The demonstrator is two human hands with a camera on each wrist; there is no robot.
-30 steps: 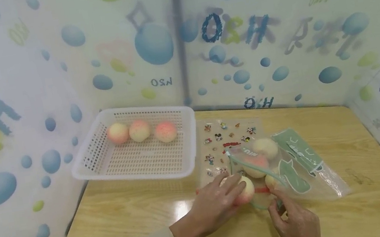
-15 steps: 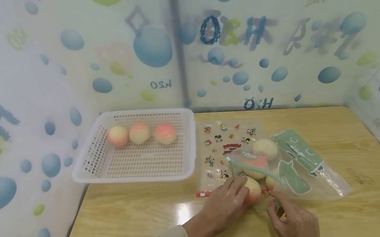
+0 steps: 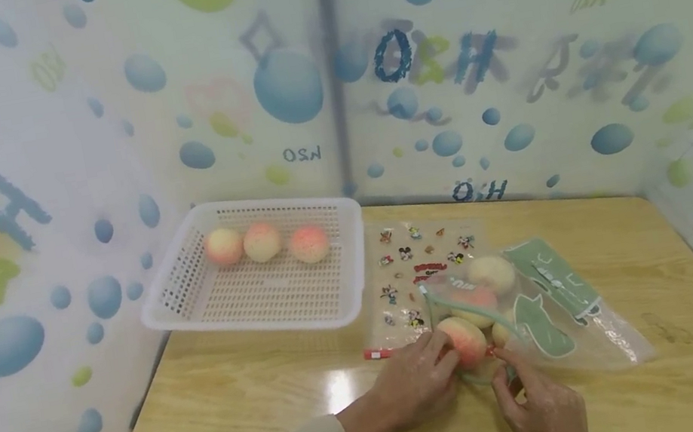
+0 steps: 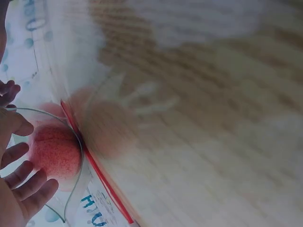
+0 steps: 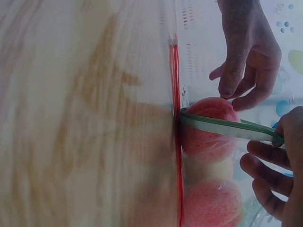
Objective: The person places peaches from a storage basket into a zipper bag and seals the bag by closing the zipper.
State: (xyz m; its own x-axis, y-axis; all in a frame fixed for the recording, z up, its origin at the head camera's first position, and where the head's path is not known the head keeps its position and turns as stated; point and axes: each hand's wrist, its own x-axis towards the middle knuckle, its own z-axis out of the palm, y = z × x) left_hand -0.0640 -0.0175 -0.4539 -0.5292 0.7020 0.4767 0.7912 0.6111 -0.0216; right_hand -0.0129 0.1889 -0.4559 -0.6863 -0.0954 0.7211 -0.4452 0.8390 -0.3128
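In the head view, a clear zip bag (image 3: 548, 331) with green prints lies on the table, with several peaches inside. At its green-edged mouth is a pink-and-yellow peach (image 3: 463, 341). My left hand (image 3: 418, 380) is beside this peach, its fingers at the near left side. The left wrist view shows the left fingers (image 4: 28, 177) spread and loosely bent next to the peach. My right hand (image 3: 539, 401) pinches the near edge of the bag mouth; in the right wrist view the green zip strip (image 5: 227, 127) runs across the peach to the right fingertips.
A white perforated basket (image 3: 261, 322) stands at the back left, holding three peaches (image 3: 262, 242). Under the zip bag lies a flat clear bag (image 3: 397, 314) with cartoon prints and a red slider (image 3: 378, 353). Printed walls (image 3: 312, 176) bound the table at the back and sides.
The peach by the left hand has shifted right, into the bag's mouth. The left hand went from lying over the peach to its near left side. The right hand has kept its hold.
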